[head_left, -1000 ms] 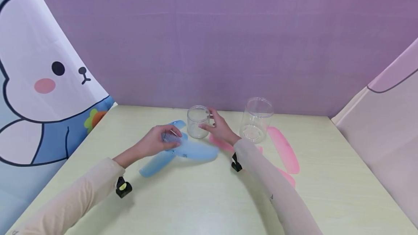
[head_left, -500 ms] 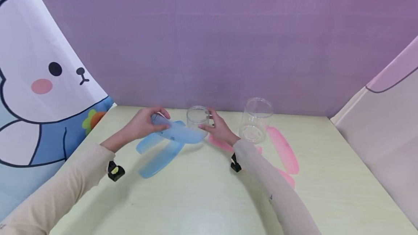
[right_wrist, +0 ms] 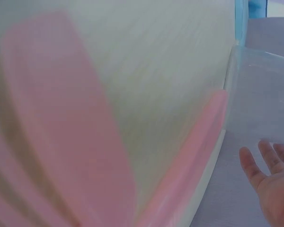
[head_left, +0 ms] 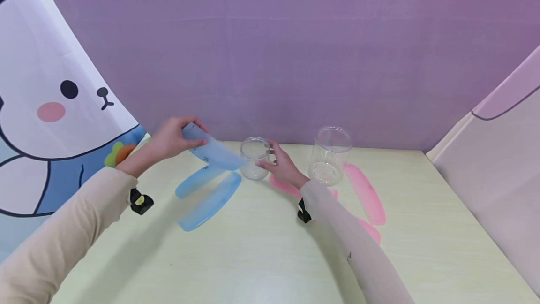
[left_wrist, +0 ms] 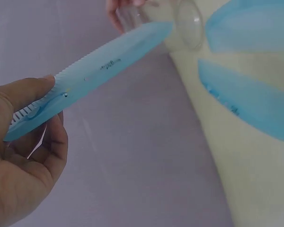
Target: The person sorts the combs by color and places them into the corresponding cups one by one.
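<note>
A blue translucent comb (head_left: 216, 152) is pinched by one end between thumb and fingers of my left hand (head_left: 166, 142), raised over the table's back left. In the left wrist view the comb (left_wrist: 109, 66) shows its teeth upward, and its far end overlaps the small glass cup. That clear cup (head_left: 254, 167) stands upright, with the thumb and fingers of my right hand (head_left: 284, 165) around its right side. Two more blue combs lie below the raised one: an upper comb (head_left: 198, 182) and a lower comb (head_left: 211, 203).
A larger clear glass (head_left: 331, 156) stands right of my right hand. Several pink combs lie around it, one comb (head_left: 364, 193) to its right, others partly hidden by the right forearm. A purple cloth (head_left: 270, 60) hangs behind the table (head_left: 261, 257).
My left hand has lifted the blue comb and moved it back and to the left, uncovering the two other blue combs. My right hand stays at the small cup.
</note>
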`<state>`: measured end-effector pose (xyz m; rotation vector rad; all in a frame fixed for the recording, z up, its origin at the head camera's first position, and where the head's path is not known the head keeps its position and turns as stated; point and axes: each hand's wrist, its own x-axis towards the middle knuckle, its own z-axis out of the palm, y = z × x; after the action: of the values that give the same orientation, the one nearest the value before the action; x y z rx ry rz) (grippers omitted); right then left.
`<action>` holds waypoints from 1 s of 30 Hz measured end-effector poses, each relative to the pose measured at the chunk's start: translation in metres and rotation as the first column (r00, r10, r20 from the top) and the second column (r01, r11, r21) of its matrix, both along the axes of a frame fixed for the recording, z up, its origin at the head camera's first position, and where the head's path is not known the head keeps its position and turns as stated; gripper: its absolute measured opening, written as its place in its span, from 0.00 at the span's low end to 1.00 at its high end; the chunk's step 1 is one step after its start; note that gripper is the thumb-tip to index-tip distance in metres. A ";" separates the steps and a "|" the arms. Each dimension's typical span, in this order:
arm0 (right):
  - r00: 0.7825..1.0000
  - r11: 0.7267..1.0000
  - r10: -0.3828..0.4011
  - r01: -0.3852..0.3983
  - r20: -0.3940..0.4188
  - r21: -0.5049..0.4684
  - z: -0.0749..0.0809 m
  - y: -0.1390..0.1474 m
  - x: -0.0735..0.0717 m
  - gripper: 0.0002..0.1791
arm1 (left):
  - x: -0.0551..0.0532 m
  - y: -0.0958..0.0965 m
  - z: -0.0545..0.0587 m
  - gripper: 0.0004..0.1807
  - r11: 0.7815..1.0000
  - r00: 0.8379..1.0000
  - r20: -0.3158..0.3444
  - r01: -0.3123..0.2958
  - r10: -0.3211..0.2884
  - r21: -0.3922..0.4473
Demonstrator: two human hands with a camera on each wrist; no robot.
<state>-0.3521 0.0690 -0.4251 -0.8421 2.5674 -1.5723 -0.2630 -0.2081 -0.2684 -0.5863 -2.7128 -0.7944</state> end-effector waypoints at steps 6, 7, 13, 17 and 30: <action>0.999 1.000 0.025 -0.024 0.023 -0.017 0.016 0.001 0.013 0.42 | -0.006 -0.001 0.016 0.11 0.999 0.999 -0.038 -0.025 0.026 0.023; 0.999 0.999 0.031 -0.031 0.031 -0.022 0.021 0.001 0.017 0.42 | -0.007 0.000 0.019 0.11 0.999 0.999 -0.045 -0.030 0.031 0.025; 0.999 1.000 0.025 -0.025 0.032 -0.013 0.023 0.003 0.019 0.41 | -0.013 0.004 0.031 0.15 0.997 0.995 -0.068 -0.066 0.069 0.050; 1.000 1.000 0.000 0.000 0.010 0.007 0.008 0.002 0.007 0.41 | -0.018 0.010 0.035 0.17 0.994 0.991 -0.104 -0.075 0.082 0.078; 0.999 0.999 0.034 -0.034 0.031 -0.011 0.018 0.004 0.014 0.42 | -0.037 0.036 0.031 0.28 0.962 0.967 -0.231 -0.045 0.110 0.269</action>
<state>-0.3378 0.0729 -0.4073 -0.8503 2.5123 -1.5777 -0.3003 -0.1720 -0.2374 -0.4784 -2.3430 -0.9707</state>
